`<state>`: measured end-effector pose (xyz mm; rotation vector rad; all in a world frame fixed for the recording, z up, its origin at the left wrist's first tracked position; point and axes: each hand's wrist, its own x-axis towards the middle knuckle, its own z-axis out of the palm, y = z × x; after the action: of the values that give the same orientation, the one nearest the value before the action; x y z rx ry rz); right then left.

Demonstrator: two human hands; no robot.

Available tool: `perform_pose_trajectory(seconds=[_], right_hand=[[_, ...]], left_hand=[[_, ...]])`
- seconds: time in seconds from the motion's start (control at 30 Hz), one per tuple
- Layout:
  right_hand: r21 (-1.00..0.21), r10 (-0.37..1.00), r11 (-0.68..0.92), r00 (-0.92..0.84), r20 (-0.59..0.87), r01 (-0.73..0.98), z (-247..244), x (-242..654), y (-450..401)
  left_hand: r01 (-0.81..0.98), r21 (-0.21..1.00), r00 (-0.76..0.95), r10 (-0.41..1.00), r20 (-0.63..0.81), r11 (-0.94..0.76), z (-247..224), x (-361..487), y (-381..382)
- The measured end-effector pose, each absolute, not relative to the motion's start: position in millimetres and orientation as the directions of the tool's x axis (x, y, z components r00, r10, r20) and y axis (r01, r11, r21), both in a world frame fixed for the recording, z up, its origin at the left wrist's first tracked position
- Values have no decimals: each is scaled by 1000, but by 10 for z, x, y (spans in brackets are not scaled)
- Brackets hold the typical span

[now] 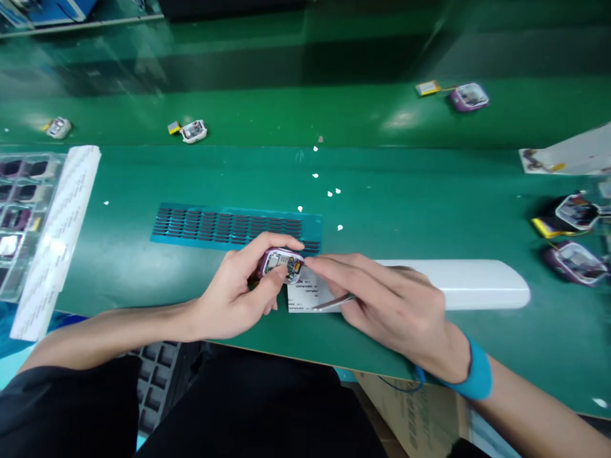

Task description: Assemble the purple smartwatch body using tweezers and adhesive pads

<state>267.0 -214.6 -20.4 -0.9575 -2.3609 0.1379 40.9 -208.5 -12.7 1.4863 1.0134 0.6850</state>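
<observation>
My left hand (pixel 233 296) is closed round an opened purple smartwatch case (pixel 270 259), its thumb lying over the exposed circuit board. At the right edge of that case, the fingertips of my right hand (pixel 396 302) meet the rim; anything pinched there is too small to make out. Tucked in the same hand is a slim metal tool that looks like tweezers (pixel 333 304), pointing left. Under it lies a printed white backing paper (pixel 300 299). A blue sheet of dark adhesive strips (pixel 229 226) is just beyond my left hand.
A long white cover (pixel 482 284) lies right of my hand. Opened watches with batteries sit along the back, including a purple one (pixel 469 97), and more at right (pixel 575 262). At left are a clear tray (pixel 62 164) and a white paper strip (pixel 57 245). Small white bits (pixel 340 227) dot the green mat.
</observation>
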Motion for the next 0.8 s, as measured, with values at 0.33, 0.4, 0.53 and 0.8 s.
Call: perform_pose_trajectory(seconds=[0.33, 0.4, 0.53, 0.8], right_hand=[[-435, 703, 705, -469, 535, 561, -229, 2596, -2147], [-431, 696, 712, -478, 535, 554, -234, 2596, -2152], [-422, 687, 721, -489, 538, 549, -215, 2595, -2163], [-377, 637, 768, -549, 541, 518, -244, 2639, -2120]], left_hand=[[105, 981, 558, 807, -195, 165, -132, 462, -2081], [44, 976, 578, 791, -200, 215, -127, 463, -2074], [43, 973, 575, 791, -209, 226, -123, 465, -2068], [8, 963, 598, 770, -221, 270, -114, 461, -2049]])
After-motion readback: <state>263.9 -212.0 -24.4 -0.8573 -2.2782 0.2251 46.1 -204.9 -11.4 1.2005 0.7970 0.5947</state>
